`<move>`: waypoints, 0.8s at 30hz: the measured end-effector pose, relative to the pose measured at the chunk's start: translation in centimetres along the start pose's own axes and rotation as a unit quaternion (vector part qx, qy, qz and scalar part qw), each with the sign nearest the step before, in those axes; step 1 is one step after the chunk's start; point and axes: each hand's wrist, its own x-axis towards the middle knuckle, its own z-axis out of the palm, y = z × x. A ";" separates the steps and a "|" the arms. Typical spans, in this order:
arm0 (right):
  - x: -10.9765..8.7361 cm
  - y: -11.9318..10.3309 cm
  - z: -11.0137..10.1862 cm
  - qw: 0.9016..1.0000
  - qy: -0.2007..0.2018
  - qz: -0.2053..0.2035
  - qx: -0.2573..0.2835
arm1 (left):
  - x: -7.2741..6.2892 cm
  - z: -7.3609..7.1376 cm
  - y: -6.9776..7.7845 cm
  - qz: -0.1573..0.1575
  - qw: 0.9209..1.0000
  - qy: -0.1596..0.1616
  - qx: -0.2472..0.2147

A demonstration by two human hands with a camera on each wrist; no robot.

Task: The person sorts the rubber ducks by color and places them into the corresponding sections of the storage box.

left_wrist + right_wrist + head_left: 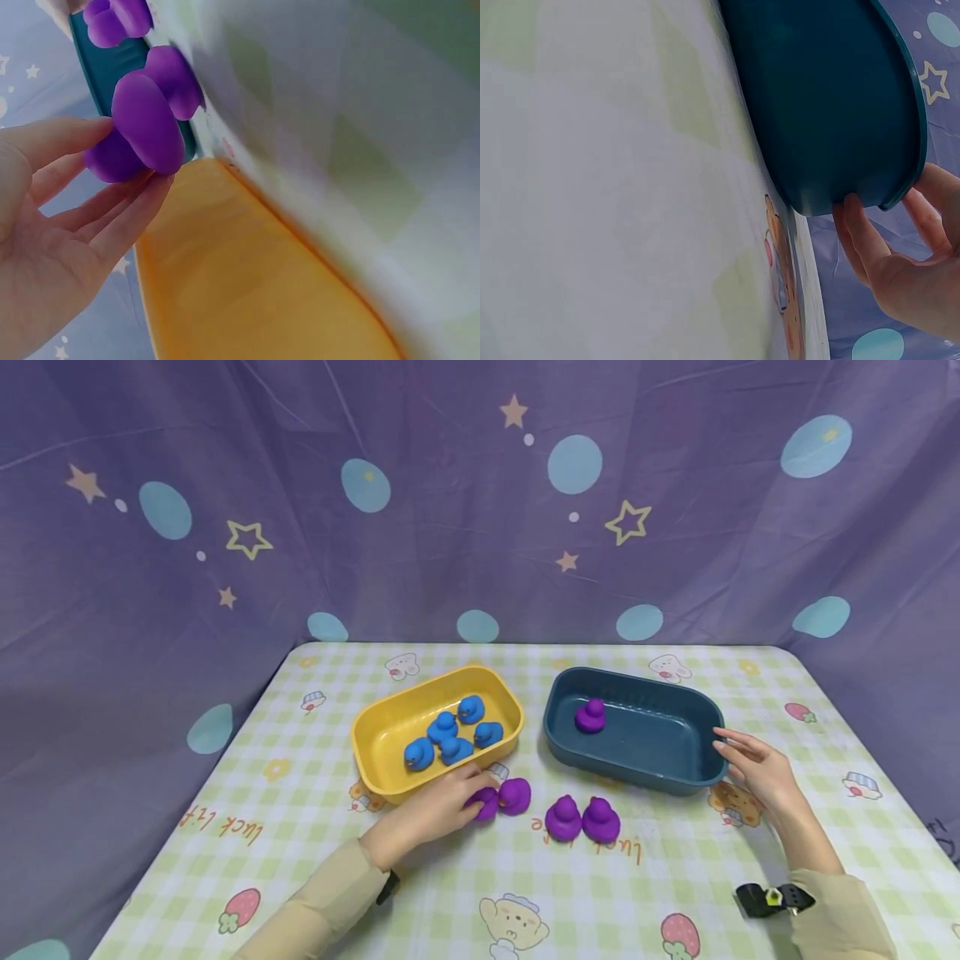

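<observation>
My left hand (450, 802) pinches a purple rubber duck (150, 124) between thumb and fingertips, in front of the yellow bin (375, 756). Partly covered by the fingers in the head view, that duck sits right beside another purple duck (515, 796). Two more purple ducks (563, 818) stand side by side farther right on the cloth. My right hand (765, 777) is at the right end of the dark teal bin (637, 768), its extended fingertips touching the wall and rim. One purple duck (591, 716) sits inside the teal bin, toward its left end.
Several blue ducks (442, 727) lie in the yellow bin, mostly in its right half. A green-checked tablecloth (420, 893) covers the table. Behind the table's far edge hangs a purple curtain (465, 527) with stars and ovals.
</observation>
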 end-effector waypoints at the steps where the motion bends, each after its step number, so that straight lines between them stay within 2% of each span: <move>1: 0.0 0.0 0.0 1.000 0.000 0.000 -0.001 | 0.1 -0.1 0.0 0.000 1.000 0.001 -0.001; 10: 0.1 0.2 0.1 1.000 0.004 -0.006 0.003 | 1.0 -1.0 0.2 0.012 1.000 0.007 -0.013; 24: -0.1 0.0 0.1 1.000 0.001 -0.005 0.016 | 3.8 -1.5 1.1 0.010 1.000 -0.007 -0.009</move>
